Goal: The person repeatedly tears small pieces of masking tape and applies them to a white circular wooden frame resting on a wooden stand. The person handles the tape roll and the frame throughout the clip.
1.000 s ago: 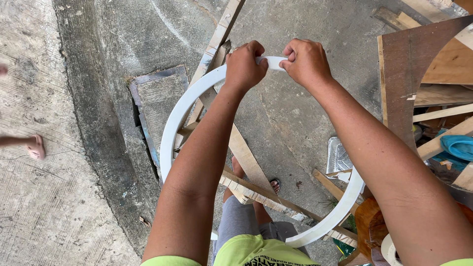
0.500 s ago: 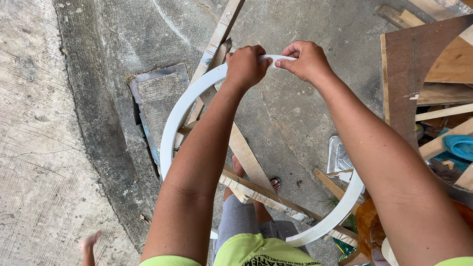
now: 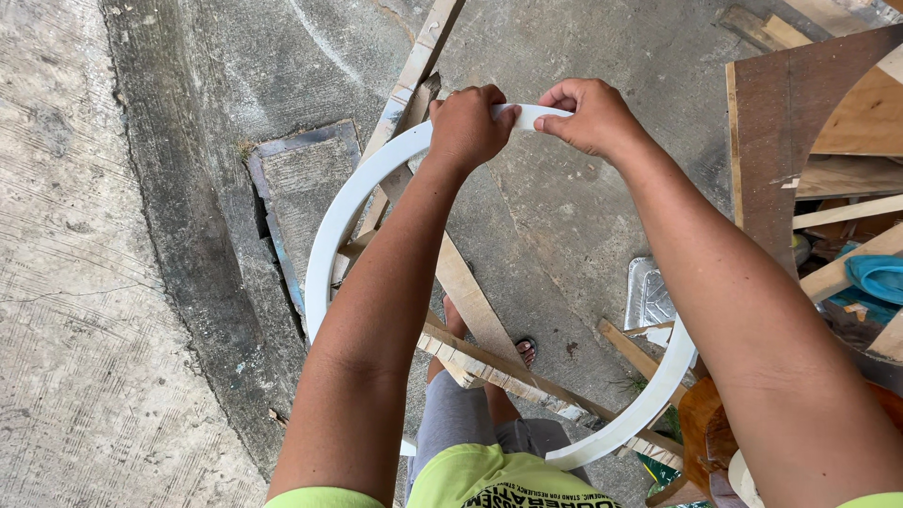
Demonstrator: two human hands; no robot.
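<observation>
I hold a large white flat ring (image 3: 340,220) up in front of me, over the concrete ground. My left hand (image 3: 467,125) is closed around the ring's far edge. Just to its right, my right hand (image 3: 590,115) pinches the same far edge between thumb and fingers. The ring curves down past my left forearm and comes back into sight low on the right (image 3: 649,404). Its near part is hidden behind my arms and body.
Long wooden slats (image 3: 470,301) lie crossed on the ground below the ring. A metal drain cover (image 3: 303,188) sits at the left. Plywood boards and offcuts (image 3: 781,150) pile up at the right, with a foil tray (image 3: 649,296) and a blue object (image 3: 879,276).
Both hands keep their grip on the ring's far edge and have barely shifted. A passer-by's foot at the left edge moved down and out of sight.
</observation>
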